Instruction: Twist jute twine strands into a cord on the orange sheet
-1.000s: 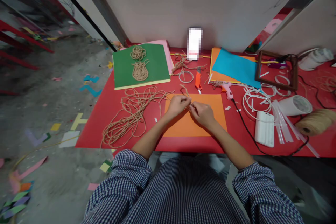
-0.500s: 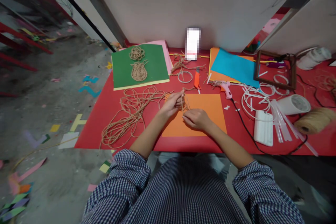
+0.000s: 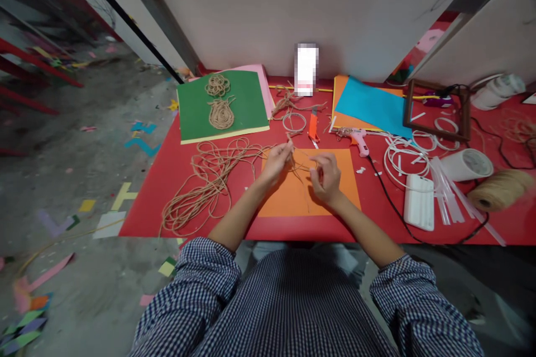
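Observation:
Pinched in the fingers of my left hand is a length of brown jute twine, its loose strands spreading rightward over an orange paper sheet. My right hand hovers over the same sheet with thumb and forefinger apart, close to the strands' ends. I see no twine gripped in it. A loose heap of twine lies left of my left forearm. On a green sheet rest a coiled twine piece and a looped twine rosette.
Beyond my hands lie an orange cutter, a clear ring and twine scraps. Rightward are a pink glue gun, its black cord, a white power strip, glue sticks, a twine spool and a brown frame. A lit phone stands behind.
My right hand has moved up and to the right, away from my left, and its fingers have parted. Twine strands now show between the hands. My left hand stays nearly in place.

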{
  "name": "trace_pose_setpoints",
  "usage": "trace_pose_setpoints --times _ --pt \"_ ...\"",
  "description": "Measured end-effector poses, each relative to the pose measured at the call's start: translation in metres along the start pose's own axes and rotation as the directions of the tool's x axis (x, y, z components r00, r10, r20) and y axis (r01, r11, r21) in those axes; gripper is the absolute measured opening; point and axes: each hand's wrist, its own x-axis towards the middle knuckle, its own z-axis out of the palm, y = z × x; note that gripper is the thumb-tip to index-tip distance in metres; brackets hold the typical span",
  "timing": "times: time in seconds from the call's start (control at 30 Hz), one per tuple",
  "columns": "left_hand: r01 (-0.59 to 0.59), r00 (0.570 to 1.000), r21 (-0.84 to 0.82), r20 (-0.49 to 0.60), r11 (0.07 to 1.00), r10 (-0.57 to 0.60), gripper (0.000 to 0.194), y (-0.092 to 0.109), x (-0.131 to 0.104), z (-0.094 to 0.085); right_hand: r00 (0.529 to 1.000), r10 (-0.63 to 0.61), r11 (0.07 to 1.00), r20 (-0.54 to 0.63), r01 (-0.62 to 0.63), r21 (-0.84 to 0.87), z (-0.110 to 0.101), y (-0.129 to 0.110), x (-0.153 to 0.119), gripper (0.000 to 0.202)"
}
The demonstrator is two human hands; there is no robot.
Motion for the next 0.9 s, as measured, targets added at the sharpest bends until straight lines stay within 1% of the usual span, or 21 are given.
trace_pose_setpoints --times 0.03,0.07,0.1,0.17,0.23,0.3,0.4,0.47,0.6,0.77,0.83,0.9 --pt "-0.002 0.999 0.095 0.038 0.995 -0.001 0.048 -0.001 -0.002 0.002 0.992 0.128 0.992 0.025 -0.128 0.016 0.002 -0.002 0.002 0.033" --pt "-0.011 0.997 0.192 0.083 0.981 -0.005 0.048 -0.002 -0.003 0.004 0.97 0.236 0.97 0.063 -0.239 0.049 0.004 -0.003 0.004 0.035" --pt "-0.031 0.992 0.29 0.128 0.957 -0.007 0.047 -0.002 -0.004 0.004 0.941 0.32 0.939 0.112 -0.33 0.097 0.006 -0.003 0.006 0.037" --pt "-0.111 0.978 0.473 0.207 0.874 0.012 0.044 -0.003 -0.005 0.004 0.882 0.418 0.864 0.22 -0.46 0.205 0.01 -0.001 0.008 0.039" --pt "-0.209 0.962 0.616 0.267 0.759 0.048 0.04 -0.004 -0.005 0.002 0.833 0.452 0.811 0.318 -0.533 0.243 0.012 0.002 0.009 0.04" --pt "-0.271 0.948 0.688 0.312 0.674 0.063 0.037 -0.005 -0.005 0.001 0.817 0.447 0.835 0.364 -0.527 0.159 0.011 0.005 0.01 0.04" --pt "-0.307 0.935 0.718 0.349 0.625 0.058 0.034 -0.005 -0.006 -0.001 0.836 0.406 0.902 0.37 -0.432 -0.013 0.005 0.009 0.013 0.037" --pt "-0.318 0.933 0.747 0.356 0.584 0.053 0.032 -0.004 -0.007 -0.001 0.841 0.396 0.91 0.368 -0.412 -0.036 0.001 0.012 0.015 0.039" --pt "-0.339 0.932 0.804 0.359 0.489 0.056 0.025 -0.001 -0.007 -0.001 0.826 0.404 0.886 0.394 -0.46 0.058 0.0 0.02 0.018 0.044" --pt "-0.371 0.919 0.824 0.393 0.429 0.039 0.025 0.002 -0.006 -0.004 0.792 0.409 0.797 0.454 -0.552 0.245 0.002 0.02 0.02 0.046" --pt "-0.374 0.917 0.834 0.399 0.405 0.026 0.023 0.004 -0.006 -0.006 0.786 0.406 0.777 0.466 -0.565 0.276 0.002 0.02 0.021 0.046" --pt "-0.393 0.909 0.832 0.416 0.391 0.029 0.022 0.005 -0.005 -0.007 0.787 0.401 0.792 0.469 -0.555 0.254 0.001 0.021 0.021 0.046"
